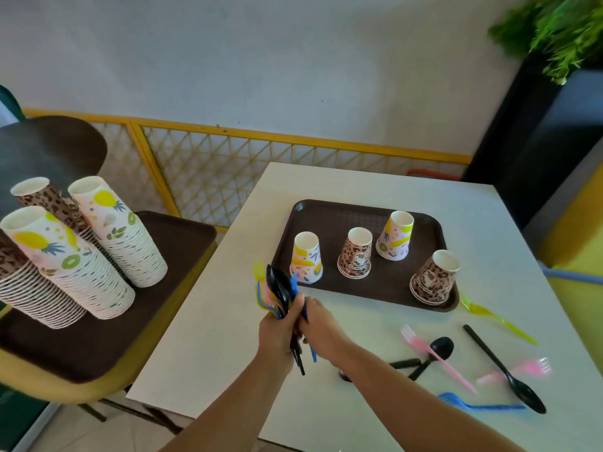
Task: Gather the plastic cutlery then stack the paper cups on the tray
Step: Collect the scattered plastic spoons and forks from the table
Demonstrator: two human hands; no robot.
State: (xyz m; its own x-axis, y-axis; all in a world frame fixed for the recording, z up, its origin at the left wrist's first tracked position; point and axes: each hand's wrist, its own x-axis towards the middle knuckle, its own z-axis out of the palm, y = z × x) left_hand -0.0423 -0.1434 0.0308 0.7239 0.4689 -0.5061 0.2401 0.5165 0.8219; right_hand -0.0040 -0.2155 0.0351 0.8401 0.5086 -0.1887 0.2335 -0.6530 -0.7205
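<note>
Both hands' fingers wrap 1 cutlery bunch [283,298]. Loose pink fork [434,355] lies right of the right hand [321,327], which is nearer than the left hand [277,331].

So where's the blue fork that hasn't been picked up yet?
The blue fork lies on the white table, near right, just beside the black spoon.

**Both our hands closed on one bundle**

Our left hand [277,331] grips the bundle of cutlery [280,295] with fingers curled round the handles, forearm rising from below. Our right hand [318,327] presses in just beside it, on the bundle's right side, its fingers wrapped onto the same handles, forearm reaching in from lower right.
</note>
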